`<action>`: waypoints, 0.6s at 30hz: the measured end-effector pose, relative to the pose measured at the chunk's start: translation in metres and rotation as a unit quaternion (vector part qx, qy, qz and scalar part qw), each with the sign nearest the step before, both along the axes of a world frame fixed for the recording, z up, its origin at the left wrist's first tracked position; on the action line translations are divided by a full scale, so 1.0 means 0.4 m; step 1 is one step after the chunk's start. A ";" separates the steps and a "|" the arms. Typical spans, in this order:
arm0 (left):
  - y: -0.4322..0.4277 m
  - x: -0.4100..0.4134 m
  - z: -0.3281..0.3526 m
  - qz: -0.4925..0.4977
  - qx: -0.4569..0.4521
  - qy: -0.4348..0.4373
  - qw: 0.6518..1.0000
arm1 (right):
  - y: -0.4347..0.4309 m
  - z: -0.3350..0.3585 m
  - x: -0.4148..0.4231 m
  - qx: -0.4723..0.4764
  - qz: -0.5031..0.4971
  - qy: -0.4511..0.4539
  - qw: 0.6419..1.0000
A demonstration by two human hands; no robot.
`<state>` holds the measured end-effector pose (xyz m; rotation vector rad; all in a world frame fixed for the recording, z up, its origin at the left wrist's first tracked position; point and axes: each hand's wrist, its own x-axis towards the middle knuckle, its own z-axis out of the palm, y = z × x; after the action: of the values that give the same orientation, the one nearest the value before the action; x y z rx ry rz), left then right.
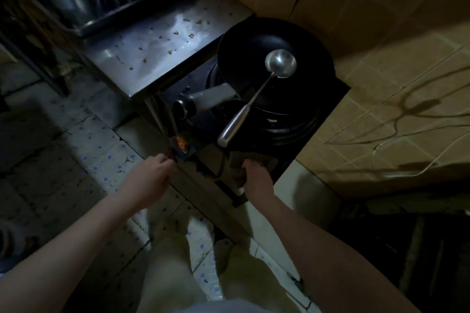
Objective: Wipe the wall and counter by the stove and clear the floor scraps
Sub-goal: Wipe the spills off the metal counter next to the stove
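Both your bare arms reach forward and down, the forearms drawing closer toward the hands. Your left hand (152, 173) shows its back, wrist straight, fingers (162, 160) curled inward with the tips bunched together; it is too dim to tell whether they pinch anything. Your right hand (255, 176) is about level with the left and apart from it, knuckles up, fingers curled round the edge of a dark cloth (265, 160), thumb hidden. Your right forearm lies in deeper shadow than the left.
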<state>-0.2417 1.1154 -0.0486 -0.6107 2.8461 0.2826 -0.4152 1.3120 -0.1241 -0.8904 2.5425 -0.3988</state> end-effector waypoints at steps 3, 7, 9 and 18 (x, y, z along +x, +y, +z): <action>-0.093 -0.027 0.015 -0.043 -0.020 -0.016 0.999 | 0.005 0.021 -0.013 0.005 -0.045 -0.034 0.998; -0.218 -0.065 0.025 -0.119 -0.022 -0.030 0.992 | 0.018 0.059 -0.058 0.035 -0.214 -0.044 0.975; -0.272 -0.079 0.021 -0.146 -0.017 -0.037 0.988 | 0.009 0.063 -0.079 0.059 -0.266 -0.044 0.961; -0.367 -0.157 -0.002 -0.197 0.012 -0.029 0.980 | -0.110 0.046 0.032 -0.006 -0.325 -0.026 0.945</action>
<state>-0.3044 0.9686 -0.0492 -0.0411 2.8194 0.2243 -0.4025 1.2680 -0.1055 -0.0084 2.7273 -0.6162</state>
